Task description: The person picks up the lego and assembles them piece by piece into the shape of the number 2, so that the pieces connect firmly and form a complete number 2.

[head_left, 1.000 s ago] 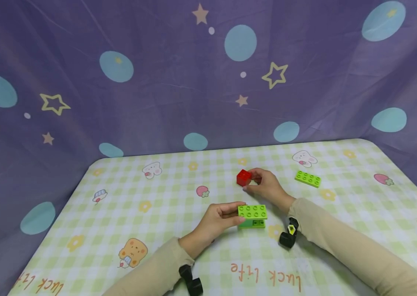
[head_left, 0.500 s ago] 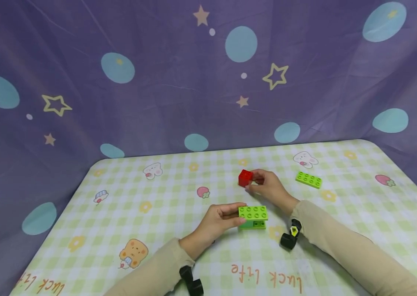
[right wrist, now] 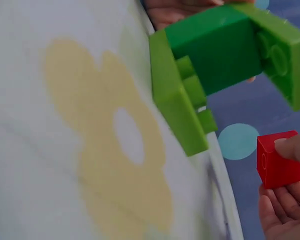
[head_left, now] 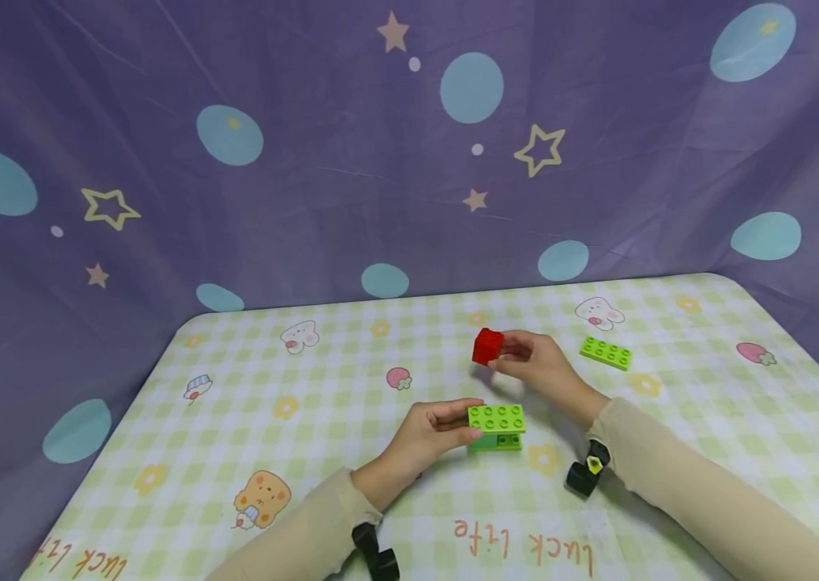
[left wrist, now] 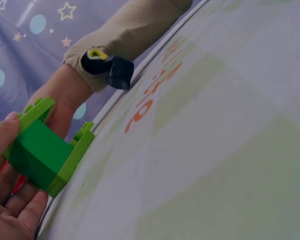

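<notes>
1 loose green plate (head_left: 606, 353) near right fingers (head_left: 514, 369), clamped on red block (head_left: 486, 347); left fingers (head_left: 457, 437) clamped on nearer green stack (head_left: 497, 420).

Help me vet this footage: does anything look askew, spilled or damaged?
Nothing looks spilled or damaged. The one oddity is the orange writing on the tablecloth, upside down in the head view. The green stack is open under one end of its top, but looks straight, and the red block looks whole.
</notes>
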A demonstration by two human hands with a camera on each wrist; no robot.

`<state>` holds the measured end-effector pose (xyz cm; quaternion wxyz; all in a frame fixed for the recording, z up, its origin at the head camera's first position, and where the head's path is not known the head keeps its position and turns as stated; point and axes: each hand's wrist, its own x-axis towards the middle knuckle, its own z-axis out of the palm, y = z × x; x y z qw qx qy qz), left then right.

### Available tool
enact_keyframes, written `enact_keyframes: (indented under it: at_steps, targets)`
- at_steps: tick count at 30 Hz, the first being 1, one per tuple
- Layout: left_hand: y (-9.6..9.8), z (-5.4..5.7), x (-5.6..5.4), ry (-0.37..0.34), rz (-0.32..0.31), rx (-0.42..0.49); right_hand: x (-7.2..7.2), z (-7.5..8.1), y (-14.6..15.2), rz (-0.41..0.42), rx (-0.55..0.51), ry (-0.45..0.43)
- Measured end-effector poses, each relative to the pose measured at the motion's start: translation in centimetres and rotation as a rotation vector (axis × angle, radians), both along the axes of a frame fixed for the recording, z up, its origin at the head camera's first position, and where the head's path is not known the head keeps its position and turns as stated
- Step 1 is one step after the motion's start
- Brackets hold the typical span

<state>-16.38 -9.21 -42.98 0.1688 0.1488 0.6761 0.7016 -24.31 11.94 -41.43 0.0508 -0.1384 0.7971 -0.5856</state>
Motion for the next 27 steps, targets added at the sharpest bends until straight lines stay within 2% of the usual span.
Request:
enact_keyframes:
  at_steps: [12,20,27]
  targets:
    - [0.0,-0.1,-0.1,-0.012,0.002,0.001,2.9,1.7,1.7,0.026,0.002,0.086]
    - [-0.1,-0.1,-0.1,-0.013,-0.01,0.002,4.6,1.8,2.3,0.137,-0.037,0.179]
    - [-0.1,-0.2,-0.1,-0.006,-0.005,0.0,5.3,1.2,2.9,0.218,-0.05,0.246]
